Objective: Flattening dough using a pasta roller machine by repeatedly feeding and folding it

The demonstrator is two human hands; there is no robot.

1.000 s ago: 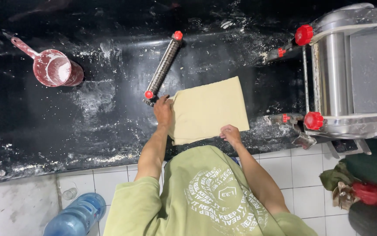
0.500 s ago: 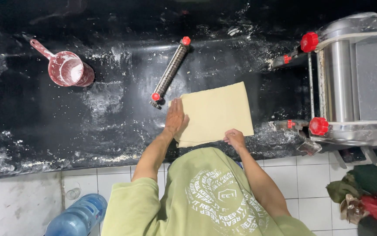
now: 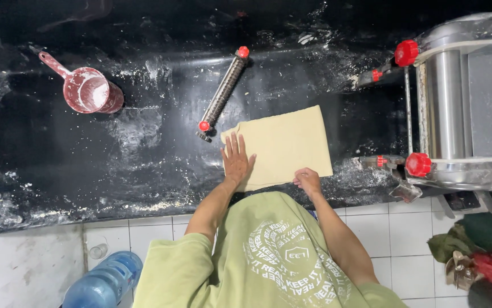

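A pale rectangular dough sheet (image 3: 286,142) lies flat on the floured black counter (image 3: 143,165). My left hand (image 3: 237,159) rests flat on the sheet's left near part with its fingers spread. My right hand (image 3: 307,181) is curled over the sheet's near edge, pinching it. A ribbed metal rolling pin with red ends (image 3: 222,94) lies diagonally just beyond the sheet's far left corner, touching neither hand.
A steel dough roller machine with red knobs (image 3: 457,108) stands at the counter's right end. A red scoop with flour (image 3: 89,90) sits far left. Below the counter are white floor tiles, a blue water bottle (image 3: 106,279) and cloths at lower right (image 3: 474,256).
The view has shifted a little. My left hand has slid slightly further onto the sheet; my right hand stays at the near edge.
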